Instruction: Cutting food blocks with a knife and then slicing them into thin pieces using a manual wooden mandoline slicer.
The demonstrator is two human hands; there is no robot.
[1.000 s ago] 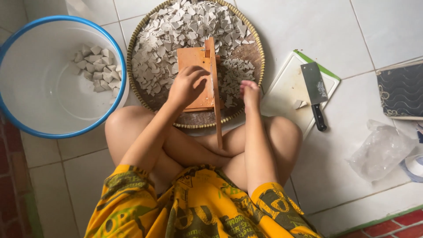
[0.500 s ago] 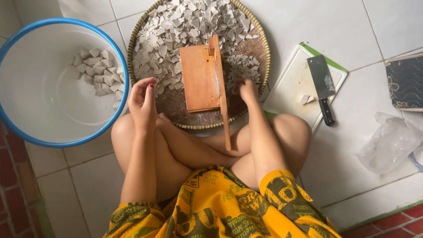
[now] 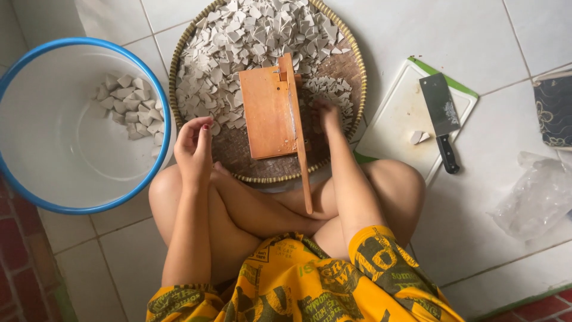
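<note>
A round woven tray (image 3: 355, 71) holds a heap of thin pale slices (image 3: 250, 36). A wooden slicer board (image 3: 268, 110) leans across it, with its long edge strip reaching down to my crossed legs. My left hand (image 3: 193, 146) hovers over my left knee between the tray and the basin, its fingers loosely curled and apart with nothing in them. My right hand (image 3: 326, 113) rests in the tray just right of the slicer. Its fingertips press down among the slices and are partly hidden.
A white basin with a blue rim (image 3: 36, 197) stands at the left and holds several pale chunks (image 3: 125, 101). At the right, a white cutting board (image 3: 399, 119) carries a cleaver (image 3: 440, 113) and a small pale piece (image 3: 419, 137). A crumpled clear plastic bag (image 3: 536, 197) lies further right.
My left hand has come off the slicer board and moved left and down, toward the basin. My right hand has stayed at the tray beside the slicer.
</note>
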